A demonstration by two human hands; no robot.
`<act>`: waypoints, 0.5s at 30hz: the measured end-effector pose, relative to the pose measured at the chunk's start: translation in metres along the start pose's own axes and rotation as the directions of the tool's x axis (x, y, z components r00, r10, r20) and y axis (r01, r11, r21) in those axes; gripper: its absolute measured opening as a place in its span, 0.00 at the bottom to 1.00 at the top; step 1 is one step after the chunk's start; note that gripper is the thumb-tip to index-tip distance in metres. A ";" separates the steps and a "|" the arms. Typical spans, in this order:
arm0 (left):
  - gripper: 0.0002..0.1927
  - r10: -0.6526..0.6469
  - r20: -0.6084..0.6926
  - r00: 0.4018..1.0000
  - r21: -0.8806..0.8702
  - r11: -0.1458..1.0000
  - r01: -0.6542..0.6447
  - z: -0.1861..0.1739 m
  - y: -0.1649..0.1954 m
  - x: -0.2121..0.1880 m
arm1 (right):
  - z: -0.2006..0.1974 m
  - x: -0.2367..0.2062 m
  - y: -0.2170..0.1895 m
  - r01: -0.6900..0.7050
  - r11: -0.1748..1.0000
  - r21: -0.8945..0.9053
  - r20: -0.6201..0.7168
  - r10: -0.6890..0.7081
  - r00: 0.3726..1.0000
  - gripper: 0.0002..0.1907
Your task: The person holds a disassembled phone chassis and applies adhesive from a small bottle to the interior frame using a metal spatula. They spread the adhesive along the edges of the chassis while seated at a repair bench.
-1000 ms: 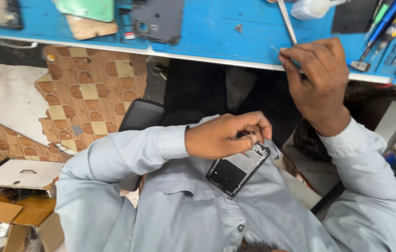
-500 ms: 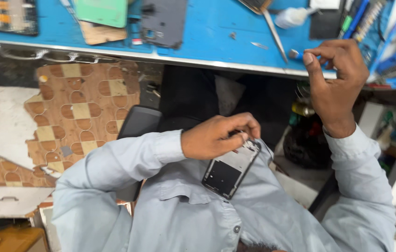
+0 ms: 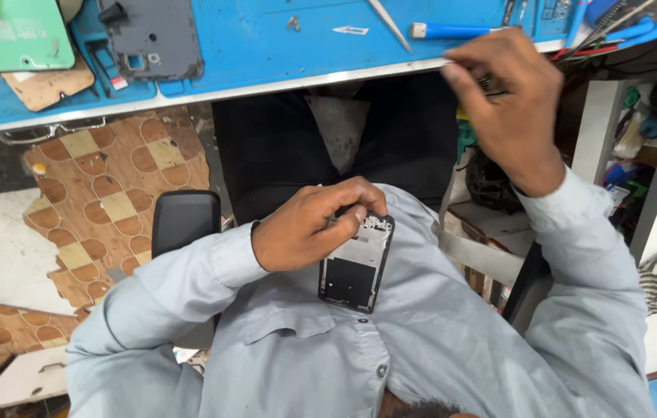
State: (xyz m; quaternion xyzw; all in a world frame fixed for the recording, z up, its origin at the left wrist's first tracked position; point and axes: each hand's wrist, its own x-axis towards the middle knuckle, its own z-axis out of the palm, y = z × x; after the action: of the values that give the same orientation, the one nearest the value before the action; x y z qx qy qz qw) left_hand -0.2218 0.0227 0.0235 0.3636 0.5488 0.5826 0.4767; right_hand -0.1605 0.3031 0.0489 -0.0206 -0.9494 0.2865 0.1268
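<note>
My left hand (image 3: 309, 228) sits mid-frame, fingers curled shut round the top end of an opened phone frame (image 3: 355, 263). The frame is dark w/ a pale inner border, held against my light grey shirt (image 3: 328, 340), long axis running down the frame, tilted a bit. My right hand (image 3: 506, 101) is up at upper right, at the front edge of the blue workbench (image 3: 266, 46), fingers bunched on sth small and dark; can't tell what it is. On the bench: a grey phone back cover (image 3: 154, 35) top left-centre, a green board (image 3: 15, 35) at far upper left, a blue-handled tool (image 3: 452, 31) just left of my right hand. Tiled floor (image 3: 111, 178) shows at left.
</note>
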 end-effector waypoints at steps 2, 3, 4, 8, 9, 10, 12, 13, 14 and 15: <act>0.12 0.061 -0.013 0.998 0.002 0.998 -0.061 0.000 -0.002 0.000 | 0.010 0.009 0.001 0.073 0.997 -0.020 0.033 -0.072 0.997 0.05; 0.12 0.090 -0.023 0.996 0.002 0.996 -0.090 0.001 -0.003 -0.001 | 0.016 0.013 0.002 0.085 0.996 -0.015 0.054 -0.084 0.995 0.05; 0.12 0.099 -0.031 0.995 0.005 0.995 -0.099 0.001 -0.004 -0.002 | 0.021 0.017 0.003 0.098 0.995 -0.009 0.075 -0.097 0.992 0.06; 0.11 0.072 -0.036 0.997 -0.015 0.997 -0.072 0.001 -0.004 -0.002 | 0.025 0.031 0.016 0.061 0.998 -0.026 -0.010 -0.062 0.998 0.05; 0.11 0.045 -0.028 0.999 -0.031 0.998 -0.046 0.000 -0.003 -0.001 | 0.020 0.032 0.022 0.045 0.998 -0.052 -0.038 -0.047 0.998 0.05; 0.12 0.044 -0.028 0.999 -0.033 0.998 -0.045 0.000 -0.002 -0.001 | 0.013 0.033 0.028 0.026 0.997 -0.078 -0.066 -0.031 0.997 0.05; 0.12 0.040 -0.035 0.999 -0.041 0.998 -0.042 -0.001 0.001 0.000 | -0.005 0.032 0.042 -0.030 0.997 -0.078 -0.157 0.017 0.987 0.03; 0.12 0.032 -0.027 0.999 -0.038 0.999 -0.033 -0.002 0.002 0.001 | -0.014 0.031 0.047 -0.041 0.996 -0.084 -0.186 0.024 0.982 0.03; 0.12 0.022 -0.021 1.000 -0.036 0.999 -0.022 -0.002 0.003 0.002 | -0.023 0.030 0.052 -0.052 0.995 -0.090 -0.215 0.032 0.976 0.03; 0.12 0.011 -0.019 1.000 -0.034 0.999 -0.011 -0.002 0.004 0.002 | -0.030 0.029 0.054 -0.050 0.993 -0.107 -0.228 0.025 0.973 0.04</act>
State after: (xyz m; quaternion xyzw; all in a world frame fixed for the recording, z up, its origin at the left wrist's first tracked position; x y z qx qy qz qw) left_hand -0.2253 0.0243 0.0268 0.3527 0.5412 0.5980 0.4744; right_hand -0.1826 0.3677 0.0492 -0.0780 -0.9428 0.2312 0.2271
